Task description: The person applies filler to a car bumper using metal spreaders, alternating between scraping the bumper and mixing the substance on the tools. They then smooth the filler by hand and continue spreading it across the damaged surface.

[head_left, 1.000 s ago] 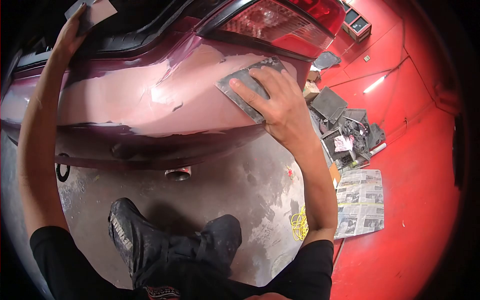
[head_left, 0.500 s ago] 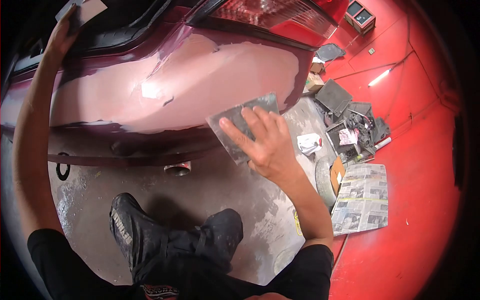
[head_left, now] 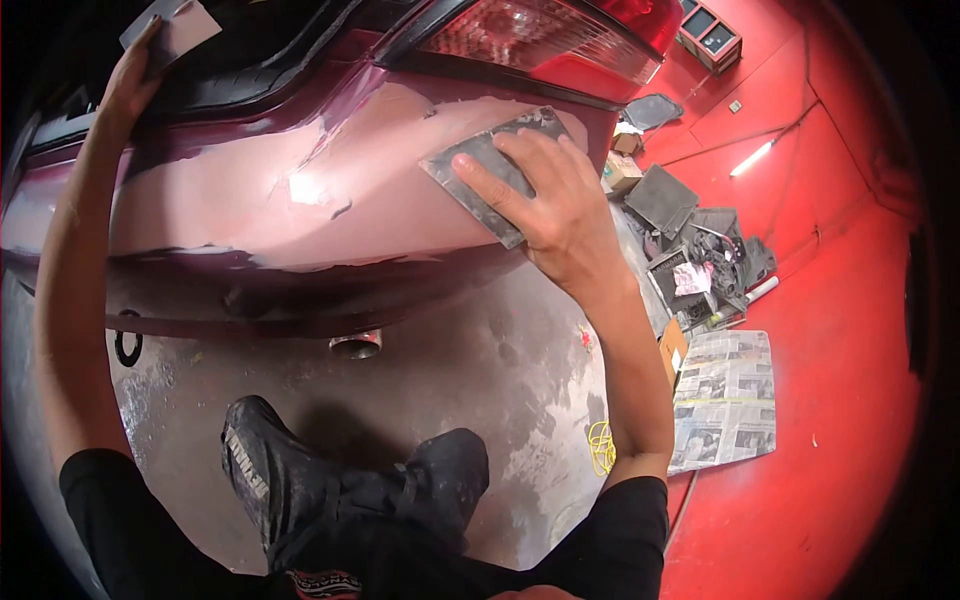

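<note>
A dark grey flat sheet [head_left: 490,165] lies against the filler-coated corner of a purple car bumper [head_left: 375,175], below the tail light. Over the sheet is my right hand [head_left: 560,205], its fingers spread and pressing it to the surface. At the top left my left hand [head_left: 132,82] holds a pale rectangular board [head_left: 185,32] over the dark rear opening of the car. Its thumb or a finger shows at the board's edge; the other fingers are partly hidden.
An exhaust tip [head_left: 357,345] shows under the bumper. Black bins with clutter [head_left: 715,255], a newspaper-covered panel [head_left: 728,395] and a yellow cord [head_left: 600,447] lie on the right. Beyond them a lit tube [head_left: 752,158] rests on the red floor [head_left: 840,350].
My right hand has moved up and slightly right with the sheet, from the bumper's lower edge onto the coated area. My left hand and the board have shifted slightly right and down.
</note>
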A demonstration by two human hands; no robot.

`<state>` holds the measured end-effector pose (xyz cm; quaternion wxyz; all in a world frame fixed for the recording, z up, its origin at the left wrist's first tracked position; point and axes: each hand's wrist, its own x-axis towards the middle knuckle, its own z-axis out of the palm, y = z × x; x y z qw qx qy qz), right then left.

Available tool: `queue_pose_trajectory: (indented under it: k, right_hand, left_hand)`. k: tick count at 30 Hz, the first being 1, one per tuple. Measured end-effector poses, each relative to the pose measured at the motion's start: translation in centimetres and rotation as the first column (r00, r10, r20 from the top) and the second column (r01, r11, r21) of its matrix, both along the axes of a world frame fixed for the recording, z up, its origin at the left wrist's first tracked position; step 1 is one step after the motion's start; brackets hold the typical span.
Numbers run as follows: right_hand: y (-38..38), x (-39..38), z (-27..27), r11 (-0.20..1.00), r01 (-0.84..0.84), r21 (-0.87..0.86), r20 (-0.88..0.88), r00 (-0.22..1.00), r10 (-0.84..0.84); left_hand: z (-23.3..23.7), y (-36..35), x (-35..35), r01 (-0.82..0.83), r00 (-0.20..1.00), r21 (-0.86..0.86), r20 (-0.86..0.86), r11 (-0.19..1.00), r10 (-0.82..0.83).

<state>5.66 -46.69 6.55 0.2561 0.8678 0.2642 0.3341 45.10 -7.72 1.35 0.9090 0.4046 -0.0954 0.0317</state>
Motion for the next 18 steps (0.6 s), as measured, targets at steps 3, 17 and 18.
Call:
queue_pose_trajectory:
  k: [3,17,18]
  right_hand:
    - [0.4,0.2,0.3,1.0,-0.009,0.015,-0.003,1.0,0.009]
    - [-0.4,-1.5,-3.2,0.998,-0.034,0.06,-0.095,0.995,0.04]
    - [-0.5,-2.2,-3.8,0.998,-0.027,0.061,-0.096,0.995,0.033]
  left_hand:
    - [-0.2,0.0,0.2,-0.002,1.0,0.008,-0.006,1.0,0.002]
    - [0.0,-0.1,-1.0,-0.154,0.988,0.133,0.016,0.979,0.153]
    - [0.2,-0.1,-1.5,-0.162,0.987,0.155,0.015,0.974,0.162]
